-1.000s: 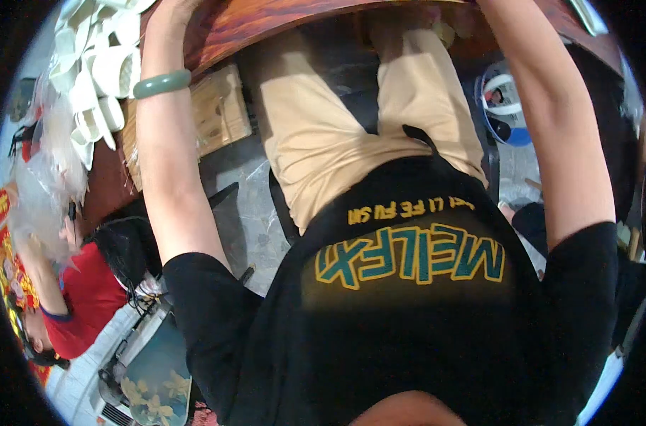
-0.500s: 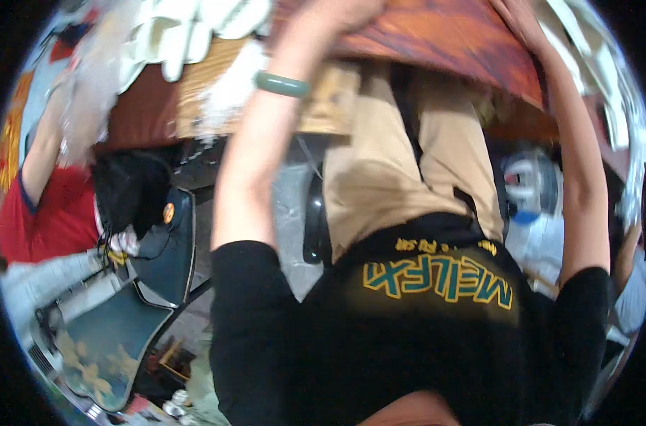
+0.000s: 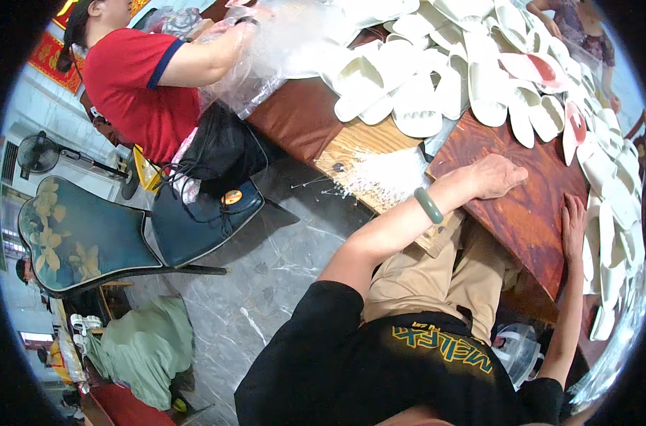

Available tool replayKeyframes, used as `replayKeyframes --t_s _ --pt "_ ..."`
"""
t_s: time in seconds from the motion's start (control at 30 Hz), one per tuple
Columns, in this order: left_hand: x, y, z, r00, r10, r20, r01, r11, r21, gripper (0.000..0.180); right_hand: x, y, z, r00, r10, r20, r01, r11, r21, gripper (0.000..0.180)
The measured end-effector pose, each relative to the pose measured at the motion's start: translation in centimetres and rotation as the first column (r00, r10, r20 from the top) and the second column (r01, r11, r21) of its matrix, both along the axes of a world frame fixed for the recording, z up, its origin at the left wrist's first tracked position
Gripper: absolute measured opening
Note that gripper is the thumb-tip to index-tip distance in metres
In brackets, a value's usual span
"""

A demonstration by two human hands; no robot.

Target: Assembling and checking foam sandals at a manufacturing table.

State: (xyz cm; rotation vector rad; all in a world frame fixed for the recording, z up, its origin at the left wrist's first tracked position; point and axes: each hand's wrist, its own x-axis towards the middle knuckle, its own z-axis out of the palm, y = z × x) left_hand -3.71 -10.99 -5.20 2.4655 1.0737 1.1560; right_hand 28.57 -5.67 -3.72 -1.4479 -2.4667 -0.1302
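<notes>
My left hand (image 3: 497, 176), with a green bangle (image 3: 428, 205) on its wrist, rests on a reddish-brown wooden board (image 3: 511, 220). Its fingers are curled in; whatever they may hold is hidden. Along the board's right edge lies my right hand (image 3: 573, 228), fingers stretched out and holding nothing. White slippers (image 3: 416, 99) are heaped beyond the board and down its right side, a few with pink insoles (image 3: 532, 69). Left of my left forearm, a pile of thin white plastic strands (image 3: 387, 174) spreads over a lighter wood surface (image 3: 337, 148).
At the far left a person in a red shirt (image 3: 134, 92) handles a clear plastic bag (image 3: 255, 67). A dark blue chair (image 3: 88, 234) stands to my left, with a fan (image 3: 39, 154) behind it. Another person (image 3: 585, 32) is at the far right.
The view has swung left and tilted up, bringing the slipper heap and the person in red further into sight. Both my hands remain at the board.
</notes>
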Motion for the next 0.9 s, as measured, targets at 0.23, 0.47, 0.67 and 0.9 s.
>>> replayKeyframes --t_s 0.23,0.47,0.67,0.9 --pt "0.1 0.8 0.8 1.0 0.016 -0.011 -0.016 1.0 0.0 0.011 0.2 0.7 -0.1 0.997 0.066 -0.045 -0.062 0.994 0.089 0.032" --pt "-0.2 0.0 1.8 0.987 0.148 -0.066 -0.149 0.989 -0.018 0.012 -0.1 0.1 0.2 0.993 0.089 -0.081 -0.078 0.99 0.121 0.033" --pt "0.1 -0.1 2.3 0.984 0.128 -0.12 -0.13 0.991 -0.008 0.016 0.2 -1.8 0.2 0.982 0.161 -0.096 -0.149 0.981 0.121 0.031" --pt "0.3 3.9 5.9 0.976 0.012 -0.219 -0.124 0.852 -0.508 0.03 -0.9 -2.6 1.7 0.983 0.139 -0.119 -0.13 0.988 0.08 0.031"
